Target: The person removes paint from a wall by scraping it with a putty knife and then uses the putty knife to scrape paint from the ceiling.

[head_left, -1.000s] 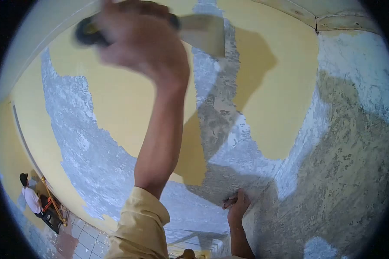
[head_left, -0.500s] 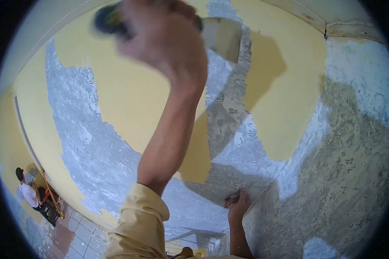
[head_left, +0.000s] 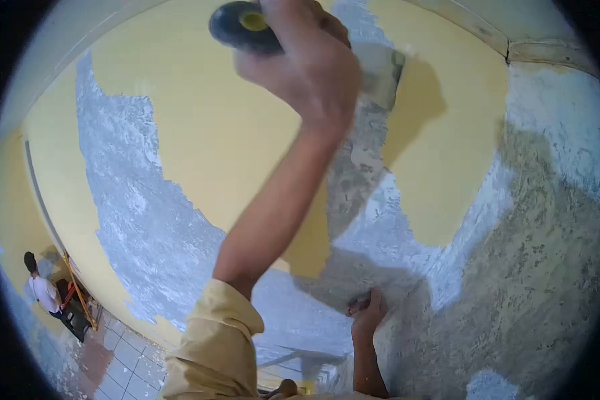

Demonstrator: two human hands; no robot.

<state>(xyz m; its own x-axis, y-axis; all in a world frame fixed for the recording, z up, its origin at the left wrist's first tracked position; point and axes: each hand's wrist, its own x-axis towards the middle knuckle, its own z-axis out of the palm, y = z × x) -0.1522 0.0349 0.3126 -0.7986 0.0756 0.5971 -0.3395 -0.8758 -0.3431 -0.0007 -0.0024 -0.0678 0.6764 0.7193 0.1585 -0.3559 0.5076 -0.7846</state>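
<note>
My left hand is raised high, wrapped around the dark handle of a wide scraper. The round black butt of its handle, with a yellow centre, sticks out to the left. Its broad blade points right and lies on or very near the wall, at the border between the yellow paint and a bare grey strip. Lower down, my right hand rests against the grey wall near the corner. Its fingers look spread and somewhat bent, partly in shadow, and I see nothing in them.
Stripped grey patches run between areas of yellow paint. The right-hand wall is rough and grey. Far left, a person stands near an orange-yellow frame. Flakes lie on the tiled floor.
My left hand and the scraper have shifted to the right and slightly down along the wall. My right hand stays in the same place. The distant person has turned a little.
</note>
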